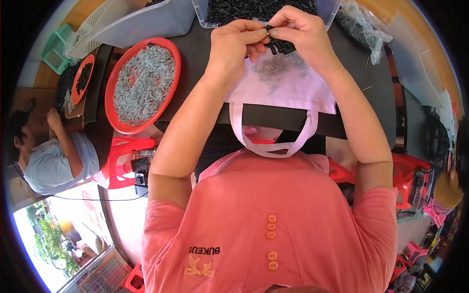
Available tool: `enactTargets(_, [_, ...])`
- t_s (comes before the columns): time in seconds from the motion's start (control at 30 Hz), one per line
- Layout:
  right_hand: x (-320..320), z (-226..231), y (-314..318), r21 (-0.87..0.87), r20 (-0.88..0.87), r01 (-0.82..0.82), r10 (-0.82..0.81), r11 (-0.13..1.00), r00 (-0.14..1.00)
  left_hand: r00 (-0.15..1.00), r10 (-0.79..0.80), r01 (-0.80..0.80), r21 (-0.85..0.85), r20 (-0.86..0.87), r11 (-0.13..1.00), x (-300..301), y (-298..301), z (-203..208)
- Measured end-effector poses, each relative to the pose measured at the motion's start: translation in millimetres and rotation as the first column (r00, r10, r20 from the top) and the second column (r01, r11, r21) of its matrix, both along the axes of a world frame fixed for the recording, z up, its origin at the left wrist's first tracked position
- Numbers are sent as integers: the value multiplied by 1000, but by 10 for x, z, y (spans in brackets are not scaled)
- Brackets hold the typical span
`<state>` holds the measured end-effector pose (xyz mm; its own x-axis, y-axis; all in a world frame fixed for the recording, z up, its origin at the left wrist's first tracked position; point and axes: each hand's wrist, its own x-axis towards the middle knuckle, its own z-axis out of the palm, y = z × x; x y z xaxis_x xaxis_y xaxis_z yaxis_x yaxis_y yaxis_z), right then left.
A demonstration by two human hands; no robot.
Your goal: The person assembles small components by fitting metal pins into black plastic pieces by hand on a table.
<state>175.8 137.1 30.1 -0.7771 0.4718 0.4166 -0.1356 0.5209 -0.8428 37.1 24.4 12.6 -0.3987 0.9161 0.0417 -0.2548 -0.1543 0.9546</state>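
My left hand (232, 43) and my right hand (305, 36) meet over the far part of the table, both closed in fingertip pinches. Between them is a small black piece (267, 29), largely covered by the fingers, so its exact kind is unclear. Below the hands a pale tote bag (293, 97) lies flat, its handles hanging over the near table edge. Small clear-grey pieces (278, 67) are scattered on the bag, with a few black pieces (282, 47) beside them under my right hand.
A clear bin (198, 12) of black pieces stands beyond my hands. Left of my arms is a red round tray (111, 105) heaped with clear-grey pieces. A plastic bag (373, 36) lies at the far right. Another person (61, 158) sits at the left near a smaller red tray (80, 93).
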Motion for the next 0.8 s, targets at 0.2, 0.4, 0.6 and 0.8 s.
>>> enactTargets(0.2, [17,87,-97,-291,-29,18,-28,956,999,997,-41,40,10,64,999,4,-3,0])
enactTargets(0.4, [30,110,-115,-227,13,66,-65,972,998,996,-51,50,18,77,999,18,-6,23])
enactTargets(0.6, [52,164,-151,189,-36,126,-121,974,992,1000,-1,2,20,-28,1000,42,-2,14])
enactTargets(0.8, [39,166,-176,182,-72,131,-120,975,990,997,26,-25,20,-68,999,68,-13,26])
